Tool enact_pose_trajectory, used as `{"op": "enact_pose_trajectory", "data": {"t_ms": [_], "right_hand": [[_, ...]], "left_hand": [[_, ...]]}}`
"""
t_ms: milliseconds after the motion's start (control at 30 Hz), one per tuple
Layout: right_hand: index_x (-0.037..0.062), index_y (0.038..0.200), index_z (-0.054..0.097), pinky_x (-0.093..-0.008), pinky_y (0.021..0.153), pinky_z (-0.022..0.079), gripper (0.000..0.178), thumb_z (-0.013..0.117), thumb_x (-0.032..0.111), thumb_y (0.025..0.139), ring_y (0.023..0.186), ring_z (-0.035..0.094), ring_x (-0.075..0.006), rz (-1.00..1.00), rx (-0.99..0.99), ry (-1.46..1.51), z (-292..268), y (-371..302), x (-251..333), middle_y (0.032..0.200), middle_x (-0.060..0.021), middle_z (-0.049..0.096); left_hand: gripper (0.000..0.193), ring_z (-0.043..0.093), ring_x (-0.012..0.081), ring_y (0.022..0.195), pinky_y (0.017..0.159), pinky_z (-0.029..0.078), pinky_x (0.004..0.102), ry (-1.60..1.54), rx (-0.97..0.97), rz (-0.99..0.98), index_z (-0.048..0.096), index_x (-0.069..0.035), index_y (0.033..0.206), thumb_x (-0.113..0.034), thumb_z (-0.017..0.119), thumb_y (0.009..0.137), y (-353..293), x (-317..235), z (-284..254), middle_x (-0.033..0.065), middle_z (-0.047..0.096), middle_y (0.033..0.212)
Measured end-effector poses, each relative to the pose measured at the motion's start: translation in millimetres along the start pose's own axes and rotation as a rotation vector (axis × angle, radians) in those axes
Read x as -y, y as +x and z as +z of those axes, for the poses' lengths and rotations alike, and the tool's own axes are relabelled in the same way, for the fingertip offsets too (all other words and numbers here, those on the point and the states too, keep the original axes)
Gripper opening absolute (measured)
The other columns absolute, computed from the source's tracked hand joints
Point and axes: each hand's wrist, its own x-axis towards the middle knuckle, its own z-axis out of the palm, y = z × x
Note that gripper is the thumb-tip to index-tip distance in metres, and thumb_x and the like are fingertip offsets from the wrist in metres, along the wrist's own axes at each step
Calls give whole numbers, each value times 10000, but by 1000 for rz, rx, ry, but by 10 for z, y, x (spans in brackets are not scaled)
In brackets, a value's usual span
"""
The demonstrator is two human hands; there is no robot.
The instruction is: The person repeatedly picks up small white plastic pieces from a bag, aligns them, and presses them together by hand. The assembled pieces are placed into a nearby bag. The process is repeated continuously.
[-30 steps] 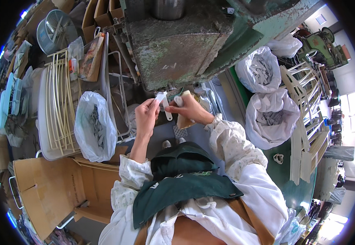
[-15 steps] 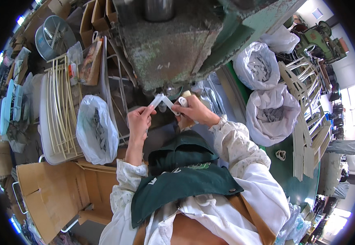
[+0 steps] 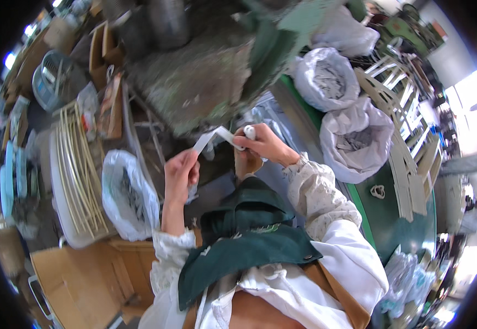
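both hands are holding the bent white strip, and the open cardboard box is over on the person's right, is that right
The side is wrong: the head view shows the open cardboard box on the person's left. The left hand and right hand do both hold the bent white strip.

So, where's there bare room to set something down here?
The green tabletop shows a bare patch below the small pale ring, between the pale slats and the plastic bags. It's crowded left of the left hand, where rods, a white bag and an open carton sit close together.
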Motion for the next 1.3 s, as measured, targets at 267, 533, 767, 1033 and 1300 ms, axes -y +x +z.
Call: {"op": "enact_pose_trajectory", "data": {"t_ms": [267,533,767,1033,1300], "right_hand": [[10,1026,533,-227,522,398,278,579,248,890,607,487,-96,-93,-791,22,-2365,-191,-511,892,-84,589],[-34,1102,575,-192,588,481,270,595,156,911,685,592,-75,-40,-26,191,-148,-117,-22,889,-78,667],[17,930,497,-192,506,398,224,608,211,925,596,505,-49,4,-58,402,588,203,-154,758,-36,594],[21,943,480,-218,470,392,233,462,249,990,543,520,-123,185,59,698,671,355,-215,740,-86,586],[44,1014,586,-424,702,489,245,497,244,903,822,625,-321,-197,-76,-887,-134,1214,-1674,914,-195,643]], "left_hand": [[434,443,48,465,414,267,174,-67,135,-100,664,10,1044,-393,545,936,-75,351,32,-10,536,614],[248,386,19,514,456,261,177,-62,46,-64,690,-5,1005,-224,632,903,1,389,371,-40,504,635],[174,358,-7,493,436,221,179,-209,-199,99,705,-12,907,-180,667,881,152,353,441,-66,521,611],[194,451,38,472,408,317,202,-261,-273,42,651,-13,777,-174,639,884,330,402,372,-18,522,574],[235,514,43,596,530,413,218,289,-559,281,695,-5,943,-229,651,888,8,513,-389,-10,605,677]]}}
